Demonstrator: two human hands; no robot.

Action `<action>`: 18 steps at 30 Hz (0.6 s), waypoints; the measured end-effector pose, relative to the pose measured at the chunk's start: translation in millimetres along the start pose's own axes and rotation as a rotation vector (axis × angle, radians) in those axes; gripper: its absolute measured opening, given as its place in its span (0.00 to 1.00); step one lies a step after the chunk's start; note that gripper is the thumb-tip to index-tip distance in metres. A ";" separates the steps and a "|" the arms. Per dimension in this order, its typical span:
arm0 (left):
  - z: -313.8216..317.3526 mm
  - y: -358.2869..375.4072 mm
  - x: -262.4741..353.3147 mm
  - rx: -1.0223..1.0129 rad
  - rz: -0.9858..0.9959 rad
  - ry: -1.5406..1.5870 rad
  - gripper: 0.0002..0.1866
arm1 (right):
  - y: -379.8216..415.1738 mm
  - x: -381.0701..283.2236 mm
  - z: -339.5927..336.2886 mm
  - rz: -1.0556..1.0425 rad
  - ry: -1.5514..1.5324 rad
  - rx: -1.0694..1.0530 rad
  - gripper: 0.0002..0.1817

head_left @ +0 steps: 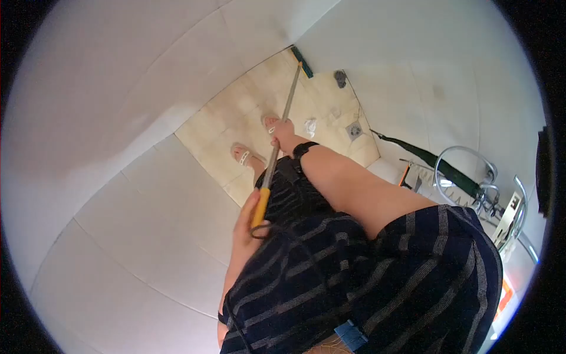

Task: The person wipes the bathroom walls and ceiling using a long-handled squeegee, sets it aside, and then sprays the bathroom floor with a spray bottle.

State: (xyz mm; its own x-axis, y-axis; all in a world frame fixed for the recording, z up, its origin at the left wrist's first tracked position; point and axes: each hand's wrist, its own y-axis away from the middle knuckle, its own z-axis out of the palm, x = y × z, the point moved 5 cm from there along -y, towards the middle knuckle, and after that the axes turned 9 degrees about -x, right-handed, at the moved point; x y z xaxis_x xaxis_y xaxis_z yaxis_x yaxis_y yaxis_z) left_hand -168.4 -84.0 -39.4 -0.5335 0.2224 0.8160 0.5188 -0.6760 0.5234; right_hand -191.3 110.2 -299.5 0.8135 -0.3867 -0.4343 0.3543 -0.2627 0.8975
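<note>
Your 2 hands hold the mop handle [277, 144]: left hand [250, 215] clamped on its yellow grip, right hand [282, 133] wrapped higher, steering the head [302, 62] across the floor tiles [236, 118].

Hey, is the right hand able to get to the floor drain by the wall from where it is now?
Probably not directly. The right hand grips the pole well above the floor, and the drain lies far below by the wall. Nothing blocks the way; the person would have to bend down.
</note>
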 end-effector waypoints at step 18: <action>37.6 140.6 -128.4 0.218 -0.390 1.078 0.18 | 40.1 173.2 103.4 -0.127 0.924 -0.156 0.29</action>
State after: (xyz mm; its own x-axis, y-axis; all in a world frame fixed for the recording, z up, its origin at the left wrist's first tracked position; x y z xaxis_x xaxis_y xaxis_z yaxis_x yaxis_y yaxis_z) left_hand -1.8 -181.1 -61.3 -0.9189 -0.3943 0.0146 0.2423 -0.5348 0.8095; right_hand -83.9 -58.7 -346.7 0.7841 0.5077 -0.3569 0.4687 -0.1076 0.8768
